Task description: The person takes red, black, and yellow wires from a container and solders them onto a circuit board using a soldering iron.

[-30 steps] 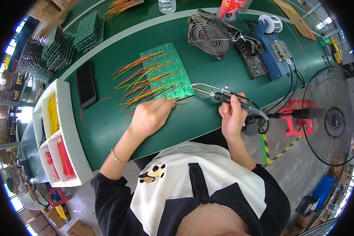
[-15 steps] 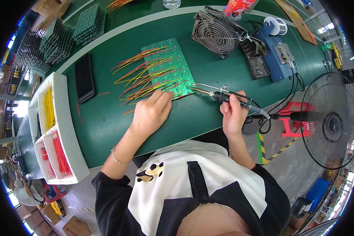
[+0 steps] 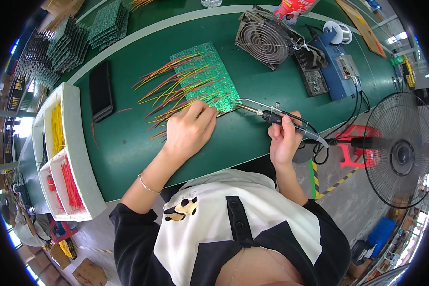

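Note:
A green panel of small circuit boards lies on the bench. Rows of red and yellow wires stick out past its left side. My left hand is closed at the panel's near edge, fingertips pinched on a thin wire that they mostly hide. In my right hand is a soldering iron, gripped like a pen, with a thin curved metal solder-feed tube mounted along it. The iron's tip points left and meets the panel's near right corner, close to the left fingertips.
On the left are a black phone and a white foam box of wires. Stacked boards stand at far left. Beyond the panel are a dusty square fan, a blue soldering station and a solder spool. A round fan stands right.
My left hand has shifted slightly right along the panel's near edge, its fingers more curled. The iron stays at the panel's corner in my right hand. The whole view has shifted a little.

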A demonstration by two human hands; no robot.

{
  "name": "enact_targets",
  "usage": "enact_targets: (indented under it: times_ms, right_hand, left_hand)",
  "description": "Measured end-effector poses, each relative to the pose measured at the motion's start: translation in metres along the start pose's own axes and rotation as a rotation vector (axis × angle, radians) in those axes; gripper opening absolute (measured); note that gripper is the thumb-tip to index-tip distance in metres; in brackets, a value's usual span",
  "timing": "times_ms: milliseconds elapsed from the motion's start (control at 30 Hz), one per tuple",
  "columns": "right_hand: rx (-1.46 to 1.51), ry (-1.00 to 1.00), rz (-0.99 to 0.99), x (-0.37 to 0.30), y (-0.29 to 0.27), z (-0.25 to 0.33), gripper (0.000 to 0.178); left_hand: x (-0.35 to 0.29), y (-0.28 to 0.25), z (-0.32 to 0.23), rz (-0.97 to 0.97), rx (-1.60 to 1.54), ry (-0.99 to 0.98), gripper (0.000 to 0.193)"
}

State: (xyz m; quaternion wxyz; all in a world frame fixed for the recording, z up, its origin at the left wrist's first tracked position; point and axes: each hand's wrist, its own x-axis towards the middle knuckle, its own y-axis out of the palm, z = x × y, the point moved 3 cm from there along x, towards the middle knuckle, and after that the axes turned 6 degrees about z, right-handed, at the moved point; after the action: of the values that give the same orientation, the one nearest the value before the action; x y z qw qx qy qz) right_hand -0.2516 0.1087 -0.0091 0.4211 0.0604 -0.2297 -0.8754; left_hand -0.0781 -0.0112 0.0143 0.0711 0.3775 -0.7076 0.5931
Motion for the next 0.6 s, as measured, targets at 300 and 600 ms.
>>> enact_targets:
  times_ms: [300,600]
  right_hand:
    - [0.017,-0.005,0.025,-0.0012,-0.0003,0.0002,0.016]
    - [-0.014,-0.019,0.013,-0.0012,0.0013,0.001,0.015]
  left_hand:
    - [-0.0029,-0.0026,-0.0007,0.03,-0.045,-0.04,0.008]
    - [-0.0019,-0.0076,0.0006,0.007,-0.166,-0.082,0.011]
